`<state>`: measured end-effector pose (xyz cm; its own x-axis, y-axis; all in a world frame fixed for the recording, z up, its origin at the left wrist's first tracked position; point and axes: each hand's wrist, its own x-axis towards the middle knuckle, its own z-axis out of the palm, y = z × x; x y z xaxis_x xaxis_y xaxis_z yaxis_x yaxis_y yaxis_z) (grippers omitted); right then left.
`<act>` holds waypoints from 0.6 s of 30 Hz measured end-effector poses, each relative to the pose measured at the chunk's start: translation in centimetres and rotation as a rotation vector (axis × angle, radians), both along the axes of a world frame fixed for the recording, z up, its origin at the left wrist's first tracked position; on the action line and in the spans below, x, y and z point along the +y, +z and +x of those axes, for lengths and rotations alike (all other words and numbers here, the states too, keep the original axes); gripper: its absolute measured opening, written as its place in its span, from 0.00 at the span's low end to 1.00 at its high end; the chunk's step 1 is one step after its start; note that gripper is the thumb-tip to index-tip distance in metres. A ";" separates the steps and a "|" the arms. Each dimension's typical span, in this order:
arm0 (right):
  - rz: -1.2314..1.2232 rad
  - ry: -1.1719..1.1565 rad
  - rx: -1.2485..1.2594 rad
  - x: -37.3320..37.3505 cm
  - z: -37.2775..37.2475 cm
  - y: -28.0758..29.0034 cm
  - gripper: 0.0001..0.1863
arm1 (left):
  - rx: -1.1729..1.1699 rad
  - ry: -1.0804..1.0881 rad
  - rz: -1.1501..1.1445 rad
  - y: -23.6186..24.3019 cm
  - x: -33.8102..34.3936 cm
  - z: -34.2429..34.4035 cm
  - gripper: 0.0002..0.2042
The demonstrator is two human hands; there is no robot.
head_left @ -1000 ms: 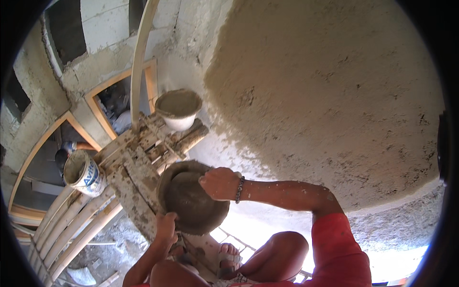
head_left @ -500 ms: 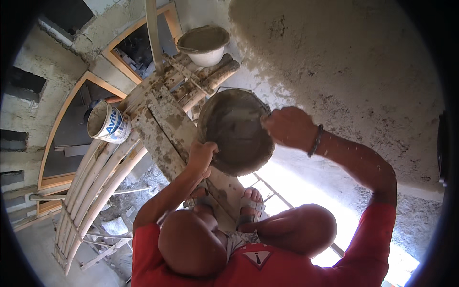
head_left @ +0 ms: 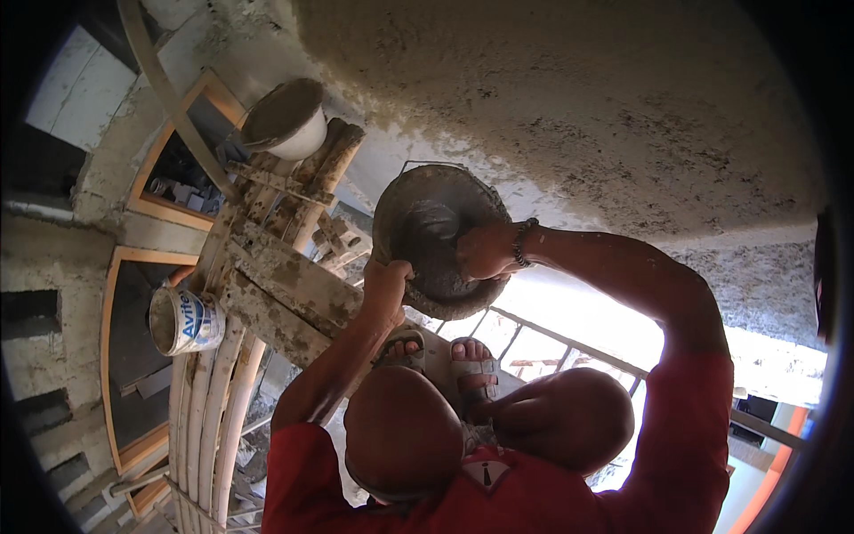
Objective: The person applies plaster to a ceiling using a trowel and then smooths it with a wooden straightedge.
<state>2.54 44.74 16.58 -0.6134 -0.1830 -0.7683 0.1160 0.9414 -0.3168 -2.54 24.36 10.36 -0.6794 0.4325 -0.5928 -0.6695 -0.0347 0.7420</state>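
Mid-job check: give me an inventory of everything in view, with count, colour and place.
Working bucket: one, grey, between the hands
Wet mix: one mass, grey, inside it
White tub: one, white, mix-crusted, upper left
Labelled bucket: one, white and blue, left
Planks: several, grey-brown, left of centre
Round poles: several, tan, lower left
Window frames: two, light wood, left
Wall: one, grey-brown, upper right
Railing: one, grey, right of the knees
Bracelet: one, dark, right wrist
Sandals: two, greyish, on the feet
Left hand: one, bare, gripping the rim
Right hand: one, bare, inside the bucket, fingertips hidden
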 end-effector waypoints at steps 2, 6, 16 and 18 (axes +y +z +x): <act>-0.104 -0.258 -0.115 0.3 1.1 1.8 0.15 | -0.015 -0.061 0.002 -1.3 0.4 0.0 0.18; -0.082 -0.324 0.278 2.2 4.9 6.0 0.13 | -0.040 -0.211 0.071 -1.4 1.6 -0.7 0.18; 0.383 -0.285 0.379 -0.2 12.4 1.2 0.08 | -0.062 -0.502 0.147 -0.1 8.6 0.4 0.19; 0.362 -0.257 0.385 -0.1 13.8 1.6 0.07 | -0.097 -0.570 0.066 0.2 9.8 0.6 0.20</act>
